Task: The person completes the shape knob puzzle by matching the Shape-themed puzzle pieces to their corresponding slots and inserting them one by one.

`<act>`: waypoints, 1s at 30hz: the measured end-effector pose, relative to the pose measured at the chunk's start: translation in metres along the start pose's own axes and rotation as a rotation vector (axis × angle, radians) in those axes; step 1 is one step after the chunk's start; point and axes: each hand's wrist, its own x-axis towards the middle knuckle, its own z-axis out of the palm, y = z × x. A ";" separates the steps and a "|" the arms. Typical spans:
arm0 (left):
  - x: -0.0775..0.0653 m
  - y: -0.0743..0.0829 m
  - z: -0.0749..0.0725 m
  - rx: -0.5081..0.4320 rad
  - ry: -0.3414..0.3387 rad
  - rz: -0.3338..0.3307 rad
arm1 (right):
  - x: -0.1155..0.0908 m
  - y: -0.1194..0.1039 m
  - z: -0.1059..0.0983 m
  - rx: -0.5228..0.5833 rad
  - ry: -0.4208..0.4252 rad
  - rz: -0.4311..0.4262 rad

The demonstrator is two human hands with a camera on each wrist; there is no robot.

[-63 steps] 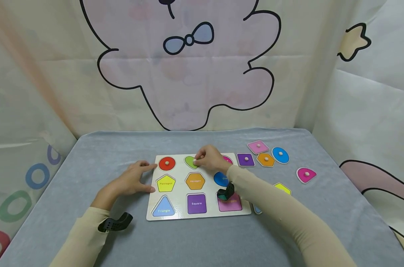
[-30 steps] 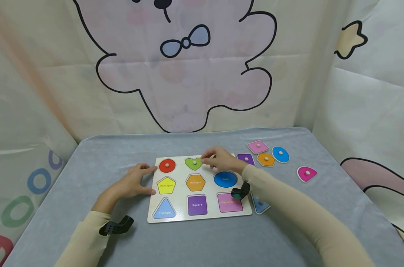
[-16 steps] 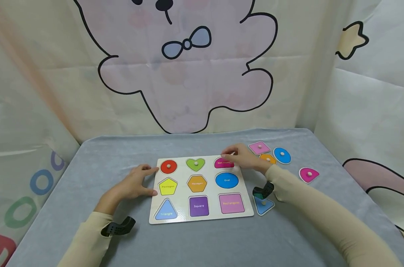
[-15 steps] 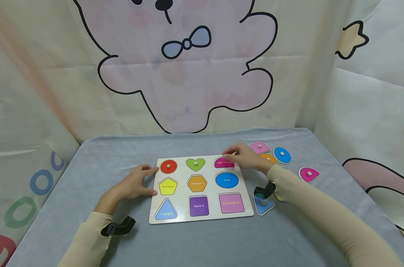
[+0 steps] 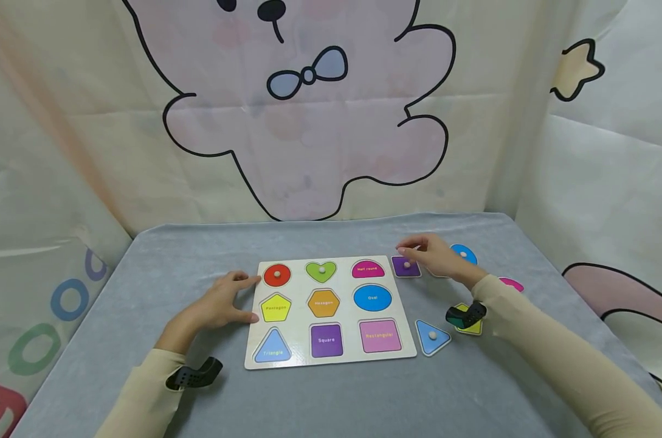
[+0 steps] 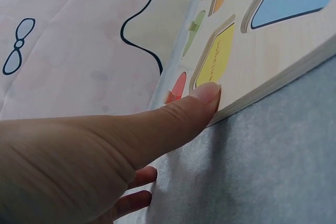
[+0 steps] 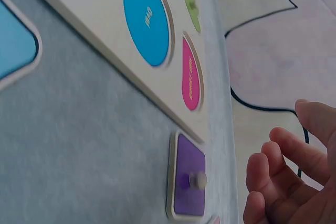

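Observation:
A white wooden shape board (image 5: 299,316) lies on the table, with a red circle piece (image 5: 277,275) and a green heart piece (image 5: 321,272) in its top row. My left hand (image 5: 218,298) rests at the board's left edge; in the left wrist view, its thumb (image 6: 184,114) touches the rim beside the printed yellow pentagon. Over the loose pieces, right of the board, hovers my right hand (image 5: 437,252), fingers bent and nothing held. Closest to it is a purple square piece (image 5: 400,271) with a knob. Behind that hand, the pink and orange pieces are mostly hidden.
A blue triangle piece (image 5: 430,342) lies off the board's lower right corner. Farther right are a yellow pentagon piece (image 5: 473,329), partly covered by the wrist camera, a blue oval piece (image 5: 464,251) and a magenta half-round piece (image 5: 511,283). Grey cloth (image 5: 331,401) covers the table.
My right hand has let go of the green heart's knob, leaving the heart in the board. It has moved right, past the half-round slot, to the loose pieces. My left hand stays put.

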 end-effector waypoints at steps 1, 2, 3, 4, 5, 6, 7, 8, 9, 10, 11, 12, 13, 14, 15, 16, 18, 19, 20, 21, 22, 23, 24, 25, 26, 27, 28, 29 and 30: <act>0.000 0.000 0.000 0.001 0.000 -0.001 | 0.000 0.003 -0.003 -0.002 0.007 0.008; 0.000 0.000 0.000 -0.002 0.000 -0.004 | -0.001 0.006 -0.006 -0.001 0.010 0.012; 0.000 0.001 0.000 -0.003 0.001 -0.006 | -0.001 0.009 -0.010 -0.001 0.016 0.018; 0.001 0.001 0.000 -0.002 0.001 -0.007 | -0.001 0.012 -0.013 -0.002 0.019 0.032; 0.001 0.001 -0.001 0.000 0.002 -0.005 | -0.002 0.015 -0.016 -0.002 0.022 0.043; 0.001 0.001 -0.001 0.001 0.003 -0.008 | -0.003 0.018 -0.019 -0.003 0.024 0.056; 0.001 0.001 -0.001 0.002 0.003 -0.007 | -0.004 0.021 -0.023 -0.008 0.028 0.065; 0.001 0.002 -0.001 0.002 0.002 -0.005 | -0.006 0.024 -0.026 -0.012 0.031 0.072; 0.000 0.002 -0.001 0.002 0.002 -0.006 | -0.008 0.026 -0.029 -0.017 0.036 0.075; 0.000 0.002 -0.001 0.002 0.002 -0.005 | -0.011 0.029 -0.032 -0.021 0.040 0.076; 0.000 0.002 -0.001 0.001 0.002 -0.005 | -0.014 0.031 -0.035 -0.024 0.048 0.073; 0.000 0.002 -0.001 0.002 0.002 -0.003 | -0.017 0.033 -0.038 -0.027 0.055 0.069; 0.000 0.002 -0.002 0.003 0.002 0.001 | -0.020 0.036 -0.041 -0.030 0.062 0.062; 0.000 0.002 -0.002 0.002 0.006 0.007 | -0.023 0.038 -0.043 -0.031 0.068 0.058; -0.001 0.002 -0.002 0.001 0.010 0.012 | -0.027 0.041 -0.046 -0.033 0.075 0.057; -0.001 0.001 -0.002 0.002 0.012 0.022 | -0.030 0.044 -0.048 -0.037 0.081 0.056; -0.002 0.000 -0.003 0.006 0.017 0.043 | -0.037 0.049 -0.052 -0.042 0.092 0.053; -0.002 0.000 -0.003 0.004 0.018 0.047 | -0.040 0.052 -0.053 -0.043 0.098 0.050; -0.002 0.000 -0.003 0.003 0.020 0.048 | -0.043 0.054 -0.055 -0.045 0.103 0.048; -0.002 0.000 -0.003 0.003 0.017 0.047 | -0.046 0.057 -0.056 -0.048 0.106 0.048; -0.002 -0.001 -0.003 0.003 0.015 0.045 | -0.048 0.059 -0.057 -0.049 0.110 0.047; -0.002 -0.001 -0.002 0.005 0.013 0.047 | -0.051 0.060 -0.058 -0.047 0.112 0.050; -0.002 -0.001 -0.002 0.004 0.012 0.043 | -0.053 0.062 -0.059 -0.041 0.113 0.053; -0.002 -0.001 -0.002 0.003 0.010 0.038 | -0.056 0.064 -0.060 -0.044 0.113 0.059; -0.002 -0.001 -0.002 0.003 0.010 0.036 | -0.059 0.065 -0.062 -0.046 0.110 0.066; -0.002 -0.001 -0.002 0.003 0.009 0.039 | -0.061 0.067 -0.063 -0.047 0.109 0.073; -0.002 -0.001 -0.002 0.002 0.008 0.039 | -0.064 0.068 -0.064 -0.049 0.106 0.081; -0.002 -0.001 -0.002 0.004 0.008 0.042 | -0.066 0.070 -0.065 -0.053 0.100 0.089; -0.002 -0.001 -0.002 0.002 0.008 0.037 | -0.068 0.071 -0.067 -0.056 0.097 0.097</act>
